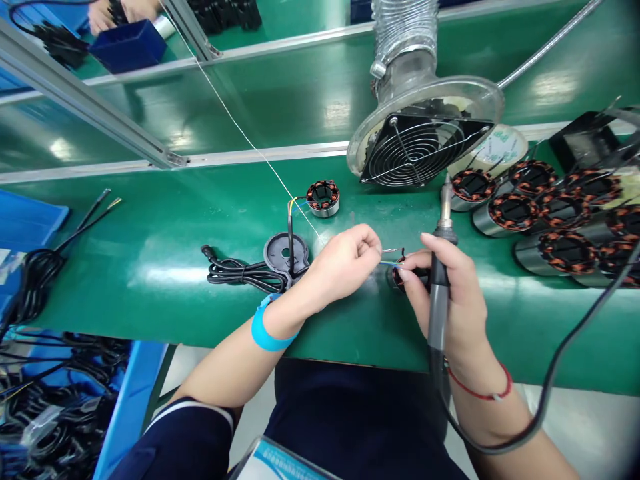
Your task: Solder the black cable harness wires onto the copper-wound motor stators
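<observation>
My left hand is closed in a pinch near the middle of the bench; what lies between its fingertips is too small to make out. A blue wire runs between it and my right hand. The right hand holds a soldering iron, tip up, and its thumb and finger also touch a small stator, mostly hidden. Left of my hands, a grey round cover lies with a coiled black cable. Behind it stands a copper-wound stator with coloured wires joined to a black cable.
A fume extractor hangs over the back of the bench. Several stators stand at right. Blue bins with cables are at left. Another person's hands show at top left. The iron's cord loops at right.
</observation>
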A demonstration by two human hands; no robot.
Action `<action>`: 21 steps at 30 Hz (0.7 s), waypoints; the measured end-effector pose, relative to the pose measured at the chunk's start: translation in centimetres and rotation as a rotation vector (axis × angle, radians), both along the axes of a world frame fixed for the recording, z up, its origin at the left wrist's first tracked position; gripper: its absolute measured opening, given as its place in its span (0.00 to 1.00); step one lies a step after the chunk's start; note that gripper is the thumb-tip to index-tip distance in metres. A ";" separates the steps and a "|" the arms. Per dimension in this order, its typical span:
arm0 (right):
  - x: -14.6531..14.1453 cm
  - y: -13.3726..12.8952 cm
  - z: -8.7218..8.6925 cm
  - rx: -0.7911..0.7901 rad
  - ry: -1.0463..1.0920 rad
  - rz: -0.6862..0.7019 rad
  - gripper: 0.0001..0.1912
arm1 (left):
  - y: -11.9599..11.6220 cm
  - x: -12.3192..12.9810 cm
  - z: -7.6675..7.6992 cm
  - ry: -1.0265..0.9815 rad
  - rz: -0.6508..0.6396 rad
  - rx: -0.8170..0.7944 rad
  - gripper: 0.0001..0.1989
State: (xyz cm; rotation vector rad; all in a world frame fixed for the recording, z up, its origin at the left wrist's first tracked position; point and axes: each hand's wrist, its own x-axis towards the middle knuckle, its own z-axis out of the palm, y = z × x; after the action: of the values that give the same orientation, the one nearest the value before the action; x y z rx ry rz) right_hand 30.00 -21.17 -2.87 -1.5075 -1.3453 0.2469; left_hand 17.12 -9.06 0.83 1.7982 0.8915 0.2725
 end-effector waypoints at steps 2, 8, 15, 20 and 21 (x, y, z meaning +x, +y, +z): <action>-0.1 0.1 0.1 0.024 0.002 -0.018 0.30 | 0.0 -0.1 0.0 -0.043 0.023 0.001 0.05; -0.1 0.6 0.7 0.103 0.071 -0.104 0.29 | 0.0 -0.3 0.0 -0.130 -0.010 -0.030 0.06; 0.1 1.0 0.8 0.142 0.096 -0.036 0.28 | -0.1 -0.5 0.4 -0.167 -0.022 -0.014 0.06; 0.1 1.0 0.6 0.126 0.208 -0.025 0.28 | -0.2 -0.5 0.8 -0.232 -0.062 0.125 0.06; 0.0 1.0 0.6 0.117 0.234 -0.024 0.28 | -0.2 -0.5 0.8 -0.229 -0.071 0.131 0.06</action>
State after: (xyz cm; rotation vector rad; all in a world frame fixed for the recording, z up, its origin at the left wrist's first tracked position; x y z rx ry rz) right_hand 30.04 -20.13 -2.25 -1.3513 -1.1357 0.3146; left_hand 16.65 -9.28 1.64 1.8706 0.6597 0.4907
